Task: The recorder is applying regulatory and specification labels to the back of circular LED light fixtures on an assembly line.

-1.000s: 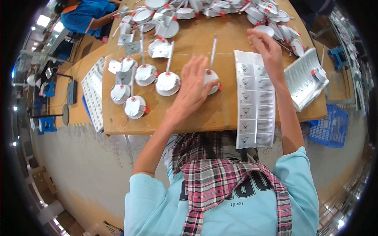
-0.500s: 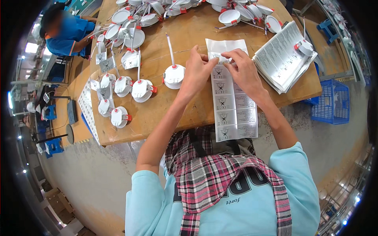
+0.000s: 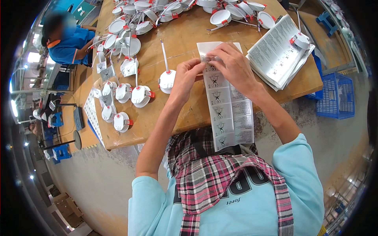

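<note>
A long white label sheet [image 3: 231, 114] hangs over the table's near edge, with printed labels down its left side and text down its right. My left hand [image 3: 185, 78] pinches at its left edge near the top. My right hand [image 3: 233, 70] reaches across the upper part, thumb and fingers closed on the same label area. A small glossy label [image 3: 208, 59] shows between the fingertips; how far it is lifted is hidden. Just left of my left hand lies a round white downlight [image 3: 167, 82], its cable pointing away from me.
Several downlights with labels [image 3: 141, 96] stand at the table's left, and more pile up [image 3: 143, 27] at the back. Right of my hands, a stack of label sheets [image 3: 275, 55] carries one downlight [image 3: 301, 41]. A blue crate [image 3: 334, 96] stands beyond; a co-worker [image 3: 67, 43] sits at far left.
Both hands have shifted slightly left with the label sheet, whose lower end hangs a little lower. The right hand's fingers have moved closer to the left hand's. The view has tilted slightly.
</note>
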The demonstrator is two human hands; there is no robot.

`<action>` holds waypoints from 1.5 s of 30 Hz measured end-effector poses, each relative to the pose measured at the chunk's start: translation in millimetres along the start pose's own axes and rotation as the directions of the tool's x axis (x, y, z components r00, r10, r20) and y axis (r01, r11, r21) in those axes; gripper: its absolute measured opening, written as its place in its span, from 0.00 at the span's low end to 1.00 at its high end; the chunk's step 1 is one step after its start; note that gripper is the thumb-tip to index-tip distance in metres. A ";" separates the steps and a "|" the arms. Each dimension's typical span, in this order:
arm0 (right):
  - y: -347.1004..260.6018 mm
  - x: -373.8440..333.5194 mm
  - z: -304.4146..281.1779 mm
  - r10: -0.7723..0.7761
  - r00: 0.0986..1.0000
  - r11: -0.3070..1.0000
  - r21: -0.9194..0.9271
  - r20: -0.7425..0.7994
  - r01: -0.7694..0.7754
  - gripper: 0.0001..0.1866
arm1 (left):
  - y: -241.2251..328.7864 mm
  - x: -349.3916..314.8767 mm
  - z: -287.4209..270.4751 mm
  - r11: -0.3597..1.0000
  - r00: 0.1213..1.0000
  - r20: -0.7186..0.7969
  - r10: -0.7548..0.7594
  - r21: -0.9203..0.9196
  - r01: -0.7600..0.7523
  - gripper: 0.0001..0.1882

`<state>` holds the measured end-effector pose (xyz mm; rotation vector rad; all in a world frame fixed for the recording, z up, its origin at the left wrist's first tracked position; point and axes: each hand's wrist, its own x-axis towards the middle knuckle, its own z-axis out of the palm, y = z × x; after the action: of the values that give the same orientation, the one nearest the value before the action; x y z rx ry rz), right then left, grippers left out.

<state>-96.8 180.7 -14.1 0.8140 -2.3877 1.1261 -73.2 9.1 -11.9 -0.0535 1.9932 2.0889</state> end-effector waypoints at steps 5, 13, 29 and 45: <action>-8.8 0.6 -4.7 0.007 0.997 1.000 0.003 0.079 -0.008 0.05 | 5.2 -3.4 -2.1 0.996 0.996 -0.051 -0.077 -0.057 0.074 0.18; -12.3 6.3 -10.1 -0.017 0.989 1.000 -0.022 0.150 0.021 0.06 | -4.3 -8.3 2.5 0.993 0.985 -0.126 0.118 0.034 -0.114 0.16; -8.6 6.9 -18.6 -0.131 0.959 0.990 -0.022 0.251 0.140 0.08 | -6.6 -8.3 4.6 0.994 0.984 -0.151 0.095 -0.047 -0.103 0.16; -5.5 6.6 -20.5 -0.203 0.976 0.979 0.004 0.082 0.203 0.08 | -15.0 7.7 8.3 0.984 0.960 -0.220 0.175 0.018 -0.176 0.19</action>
<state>-96.5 191.8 5.1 1.0941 -2.3071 1.0234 -76.3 19.0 -27.5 -0.1187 2.1971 2.2826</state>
